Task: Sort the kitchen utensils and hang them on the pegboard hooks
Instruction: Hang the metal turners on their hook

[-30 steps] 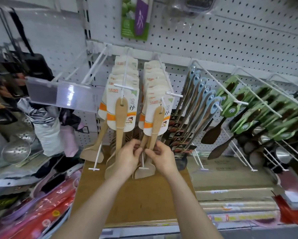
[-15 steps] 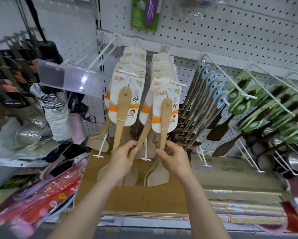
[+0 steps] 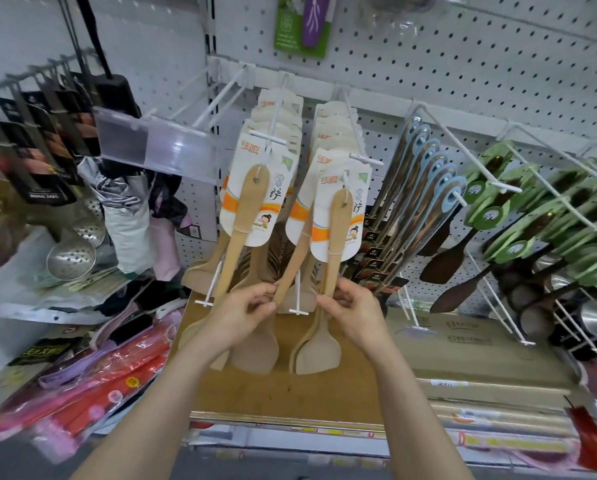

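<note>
At the far left a rack of black-carded utensils is blurred and cut off by the frame edge. A perforated skimmer lies below it, and a clear label holder juts out in front of a grey folded bundle. Red packets smear across the lower corner. In the middle, two rows of carded wooden spatulas hang from white hooks on the pegboard; only the front card of each row shows whole. The left hand curls thumb and fingers round a slanting handle and covers its lower end, so which spatula it belongs to is unclear. The right hand pinches the handle of the front spatula on the right hook, whose blade shows below the hand. Further right hang blue-tagged utensils and green-tagged dark spatulas, the outermost blurred, above flat cardboard boxes.
</note>
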`<state>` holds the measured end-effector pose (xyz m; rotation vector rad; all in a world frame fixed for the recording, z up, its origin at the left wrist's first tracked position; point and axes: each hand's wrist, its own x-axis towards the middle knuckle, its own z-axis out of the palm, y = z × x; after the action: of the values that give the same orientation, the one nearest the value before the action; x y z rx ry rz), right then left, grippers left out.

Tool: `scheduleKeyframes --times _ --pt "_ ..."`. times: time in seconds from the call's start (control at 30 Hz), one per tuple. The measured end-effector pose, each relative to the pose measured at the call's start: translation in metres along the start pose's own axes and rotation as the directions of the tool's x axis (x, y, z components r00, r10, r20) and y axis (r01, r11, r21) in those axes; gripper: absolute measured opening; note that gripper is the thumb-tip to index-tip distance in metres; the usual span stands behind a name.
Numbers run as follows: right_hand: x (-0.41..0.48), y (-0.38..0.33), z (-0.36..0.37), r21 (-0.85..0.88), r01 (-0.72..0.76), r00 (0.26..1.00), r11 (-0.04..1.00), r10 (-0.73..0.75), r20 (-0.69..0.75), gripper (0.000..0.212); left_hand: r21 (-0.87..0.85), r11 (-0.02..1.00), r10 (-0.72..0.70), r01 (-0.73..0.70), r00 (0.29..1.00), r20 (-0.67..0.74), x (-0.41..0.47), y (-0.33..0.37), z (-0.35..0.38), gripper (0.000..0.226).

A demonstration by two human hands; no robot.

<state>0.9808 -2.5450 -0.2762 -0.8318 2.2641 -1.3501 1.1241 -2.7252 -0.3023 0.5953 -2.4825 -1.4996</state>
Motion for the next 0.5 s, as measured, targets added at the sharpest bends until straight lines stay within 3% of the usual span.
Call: scheduleKeyframes --times 0.17,0.3,0.4,0.5 --pt "-0.001 0.001 -0.005 0.006 -0.004 1.0 1.0 0.004 -0.012 0.014 0.126 0.992 0.003 -0.022 0.989 0.149 0.003 0.001 -0.011 0.022" --pt "-0.002 -0.001 -0.004 0.006 -0.005 1.0 1.0 0.005 -0.016 0.013 0.034 0.999 0.018 -0.026 0.972 0.233 0.006 -0.001 -0.01 0.024" --pt "-0.003 -0.003 -0.001 0.003 -0.014 1.0 1.0 0.014 0.001 0.013 -0.093 0.996 0.024 -0.006 0.98 0.196 0.005 -0.001 0.0 0.022" --pt "-0.007 -0.005 -0.001 0.011 -0.017 1.0 1.0 0.017 -0.003 0.01 -0.084 0.996 0.004 0.007 0.992 0.124 0.005 -0.003 0.005 0.016"
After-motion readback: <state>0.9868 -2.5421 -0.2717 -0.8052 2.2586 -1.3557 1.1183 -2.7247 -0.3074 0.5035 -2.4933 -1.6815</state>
